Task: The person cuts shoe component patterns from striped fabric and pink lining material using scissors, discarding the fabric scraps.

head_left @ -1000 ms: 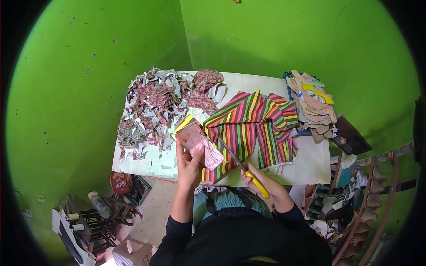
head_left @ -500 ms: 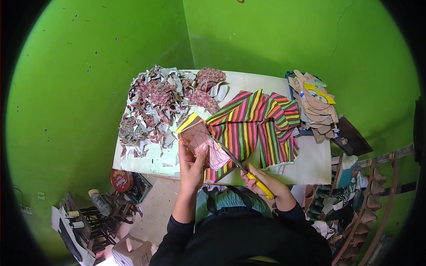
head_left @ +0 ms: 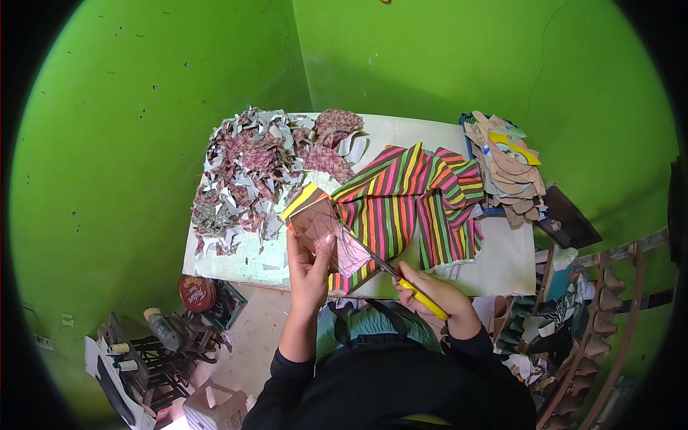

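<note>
My left hand (head_left: 309, 271) pinches a pinkish-brown pattern piece (head_left: 315, 223) marked with lines, thumb on top and fingers behind. A yellow-and-brown striped edge of cloth shows along the piece's top. Scissors (head_left: 428, 302) with yellow handles are gripped in my right hand (head_left: 444, 295). Their dark blades point up and left along the right edge of the pattern piece, where it meets the striped fabric (head_left: 390, 215). That fabric lies rumpled over the right half of the table, in pink, yellow, green, orange and dark stripes.
A heap of patterned and pale scraps (head_left: 247, 165) covers the left side of the white table (head_left: 423, 131). Cardboard templates (head_left: 505, 168) are stacked at the right edge. On the floor at left are a round red tin (head_left: 196, 293) and a plastic crate (head_left: 213, 408); a cluttered rack (head_left: 573, 322) stands right.
The handle end of the scissors has swung slightly right, with my right hand shifting a little. My left hand and the pattern piece stay nearly in place.
</note>
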A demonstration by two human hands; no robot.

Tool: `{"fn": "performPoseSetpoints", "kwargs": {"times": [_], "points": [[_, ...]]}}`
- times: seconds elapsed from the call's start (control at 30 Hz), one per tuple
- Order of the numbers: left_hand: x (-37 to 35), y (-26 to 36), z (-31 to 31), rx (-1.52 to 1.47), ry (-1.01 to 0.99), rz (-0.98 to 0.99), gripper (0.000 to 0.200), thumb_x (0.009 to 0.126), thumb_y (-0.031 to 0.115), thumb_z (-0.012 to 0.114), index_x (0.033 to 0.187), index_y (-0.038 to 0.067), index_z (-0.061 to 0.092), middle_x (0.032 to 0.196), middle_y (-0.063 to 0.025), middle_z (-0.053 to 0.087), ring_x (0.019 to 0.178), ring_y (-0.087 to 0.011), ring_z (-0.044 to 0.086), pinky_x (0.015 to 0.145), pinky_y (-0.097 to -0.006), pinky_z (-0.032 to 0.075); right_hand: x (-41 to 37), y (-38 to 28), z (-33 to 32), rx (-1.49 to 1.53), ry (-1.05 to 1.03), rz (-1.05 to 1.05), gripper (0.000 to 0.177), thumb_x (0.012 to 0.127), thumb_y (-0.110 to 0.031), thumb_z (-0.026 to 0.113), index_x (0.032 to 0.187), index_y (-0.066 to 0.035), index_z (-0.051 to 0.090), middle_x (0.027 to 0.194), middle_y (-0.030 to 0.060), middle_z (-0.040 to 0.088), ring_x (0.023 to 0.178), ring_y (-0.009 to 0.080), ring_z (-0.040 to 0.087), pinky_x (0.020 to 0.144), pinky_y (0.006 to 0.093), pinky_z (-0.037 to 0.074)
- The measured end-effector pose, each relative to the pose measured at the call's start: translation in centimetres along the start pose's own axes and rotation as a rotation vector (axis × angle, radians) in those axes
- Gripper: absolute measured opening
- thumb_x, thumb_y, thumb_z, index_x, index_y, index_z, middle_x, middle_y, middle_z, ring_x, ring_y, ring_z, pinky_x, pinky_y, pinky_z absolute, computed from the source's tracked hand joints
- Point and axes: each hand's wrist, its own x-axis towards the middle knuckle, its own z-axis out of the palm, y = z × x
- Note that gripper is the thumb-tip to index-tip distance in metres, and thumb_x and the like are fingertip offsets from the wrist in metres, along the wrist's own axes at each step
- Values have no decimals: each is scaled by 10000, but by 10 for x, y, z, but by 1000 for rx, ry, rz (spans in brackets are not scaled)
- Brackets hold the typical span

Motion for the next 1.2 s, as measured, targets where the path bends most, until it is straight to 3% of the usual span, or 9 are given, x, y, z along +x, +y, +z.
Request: {"fn": "performPoseSetpoints", "kwargs": {"times": [0.13,0.2,0.23,0.33,0.4,0.63,0.9,1.13,1.2], "points": [[-2,3,0,-3,-17,-30,446,821,27,474,1211,48,258,1105,-100,461,973,-136,469,796,-246,394,1,4,0,216,-10,57,178,896,-139,309,867,10,401,756,35,396,667,89,362,567,164,353],[-2,2,1,-8,-24,-24,452,821,24,472,1215,50,253,1106,-101,461,973,-137,470,792,-246,397,1,3,2,-399,33,-319,294,911,-239,281,841,14,415,765,40,398,654,81,347,549,159,352],[-2,2,1,-12,-30,-17,458,821,21,470,1220,52,248,1106,-101,460,973,-139,471,788,-245,400,2,2,1,-400,32,-320,294,911,-239,281,841,14,415,765,40,398,654,81,347,549,159,352],[-4,6,3,-79,-3,-65,471,819,15,467,1228,55,235,1109,-102,457,978,-141,468,790,-246,399,3,3,-2,-100,-20,-69,283,906,-248,304,869,10,412,761,49,392,632,77,342,528,149,347],[-3,4,1,-48,-5,-35,479,818,12,468,1231,55,229,1110,-103,455,980,-141,466,793,-247,397,5,13,-4,433,-86,141,286,898,-266,333,911,11,404,774,58,388,624,64,354,509,139,351],[-1,1,-4,-29,18,43,482,811,-10,464,1228,43,227,1117,-104,444,972,-141,467,814,-255,381,0,-5,1,775,-84,212,315,881,-294,371,960,11,392,799,56,381,576,37,377,468,101,338],[-1,1,-4,-29,15,48,475,807,-15,464,1220,32,233,1111,-111,445,986,-145,460,828,-260,373,-3,-23,3,401,-67,204,322,898,-307,298,879,-3,401,741,22,356,545,18,360,433,114,297],[0,9,0,-44,25,33,468,809,-11,464,1216,31,238,1109,-114,447,980,-150,466,827,-263,376,0,-15,0,485,-68,237,320,900,-302,286,871,-2,396,728,22,351,537,34,337,492,127,317],[0,8,-3,-34,10,23,469,809,-9,465,1217,33,237,1111,-114,446,981,-150,465,825,-262,377,-2,-20,0,-110,-78,-141,315,904,-285,278,869,5,395,724,22,353,540,33,336,503,129,319]]}}
